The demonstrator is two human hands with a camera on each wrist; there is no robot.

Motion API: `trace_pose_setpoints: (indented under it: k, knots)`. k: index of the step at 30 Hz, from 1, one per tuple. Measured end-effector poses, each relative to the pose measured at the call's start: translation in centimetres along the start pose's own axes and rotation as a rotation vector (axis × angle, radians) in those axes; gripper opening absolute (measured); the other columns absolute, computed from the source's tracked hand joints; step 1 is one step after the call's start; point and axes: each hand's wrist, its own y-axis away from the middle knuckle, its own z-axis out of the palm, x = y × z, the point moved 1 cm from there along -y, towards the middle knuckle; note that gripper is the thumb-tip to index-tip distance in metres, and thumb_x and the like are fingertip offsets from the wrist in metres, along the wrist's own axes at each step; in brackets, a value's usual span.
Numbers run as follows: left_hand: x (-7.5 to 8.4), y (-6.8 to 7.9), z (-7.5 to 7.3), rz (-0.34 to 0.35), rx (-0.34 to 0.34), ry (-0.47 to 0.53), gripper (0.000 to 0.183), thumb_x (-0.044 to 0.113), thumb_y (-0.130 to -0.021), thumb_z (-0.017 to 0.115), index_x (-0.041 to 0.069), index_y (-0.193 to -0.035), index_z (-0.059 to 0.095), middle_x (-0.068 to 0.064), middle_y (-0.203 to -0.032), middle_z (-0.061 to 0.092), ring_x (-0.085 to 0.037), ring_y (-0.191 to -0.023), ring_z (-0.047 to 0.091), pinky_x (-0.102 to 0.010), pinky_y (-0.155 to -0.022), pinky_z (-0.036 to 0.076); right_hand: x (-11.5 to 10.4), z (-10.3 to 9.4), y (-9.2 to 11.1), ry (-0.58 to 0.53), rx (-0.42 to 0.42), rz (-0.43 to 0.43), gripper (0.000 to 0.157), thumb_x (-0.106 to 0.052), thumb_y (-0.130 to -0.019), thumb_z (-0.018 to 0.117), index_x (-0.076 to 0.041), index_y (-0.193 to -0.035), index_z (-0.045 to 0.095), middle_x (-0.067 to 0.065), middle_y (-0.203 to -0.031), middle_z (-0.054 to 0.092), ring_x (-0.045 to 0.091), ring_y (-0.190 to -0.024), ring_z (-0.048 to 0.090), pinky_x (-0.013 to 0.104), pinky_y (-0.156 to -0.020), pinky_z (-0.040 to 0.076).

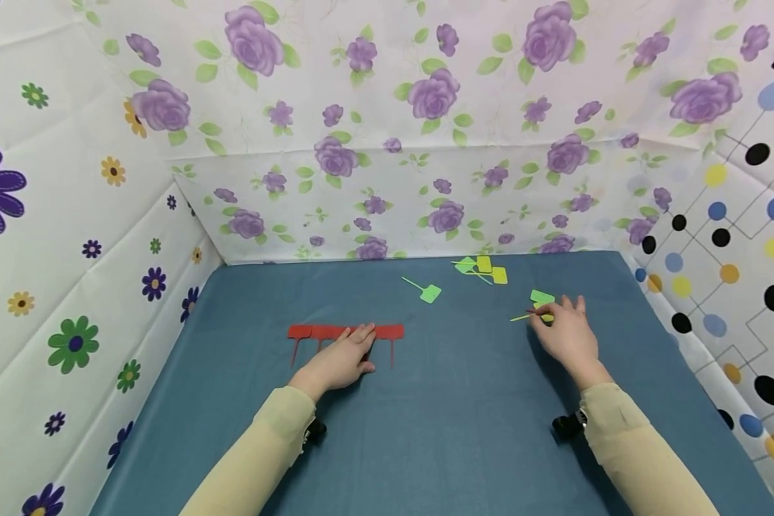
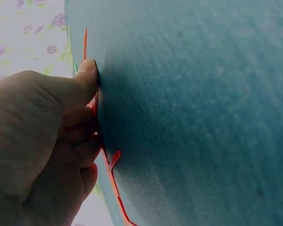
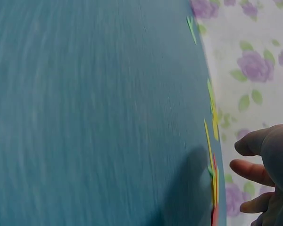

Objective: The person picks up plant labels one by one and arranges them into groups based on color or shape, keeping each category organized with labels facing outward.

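A row of red flat tags with thin stems [image 1: 299, 332] lies edge to edge on the blue cloth. My left hand [image 1: 342, 362] rests over the middle of this row, its fingertips pressing on the tags and covering some. In the left wrist view, the thumb [image 2: 87, 75] touches the red row beside a stem. To the right, my right hand [image 1: 567, 337] is over a small pile holding a green tag [image 1: 542, 296] and yellow tags [image 1: 520, 317]. A red tag [image 3: 214, 214] lies among them in the right wrist view, where my fingers [image 3: 254, 174] are spread apart above the pile.
A single green tag [image 1: 431, 293] lies between the hands, farther back. Near the back edge is a cluster of green and yellow tags [image 1: 499, 275]. Flowered cloth [image 1: 393, 201] stands behind the table, with patterned cloth on both sides.
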Motion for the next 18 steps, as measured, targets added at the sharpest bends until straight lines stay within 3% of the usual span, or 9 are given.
trace_pose_setpoints:
  k: [11,18]
  knots:
    - [0.2,0.0,-0.3,0.002,0.007,0.007,0.071,0.030,-0.108,0.067,0.001,-0.166,0.037,-0.015,-0.175,0.025,-0.033,-0.162,0.023,-0.050,-0.134,0.015,4.0,-2.1,0.0,0.009,0.026,0.094,0.060,-0.038,-0.108,0.057,0.003,-0.152,0.053,0.043,-0.164,0.021,0.060,-0.157,-0.002,0.081,-0.085,0.049]
    - [-0.1,-0.1,0.0,0.005,-0.002,0.001,0.072,0.032,-0.109,0.066,0.002,-0.166,0.036,-0.014,-0.176,0.024,-0.032,-0.162,0.022,-0.049,-0.134,0.015,4.9,-1.9,-0.3,0.079,-0.008,0.148,0.066,-0.044,-0.108,0.058,0.011,-0.144,0.058,0.048,-0.159,0.024,0.064,-0.154,0.006,0.082,-0.081,0.051]
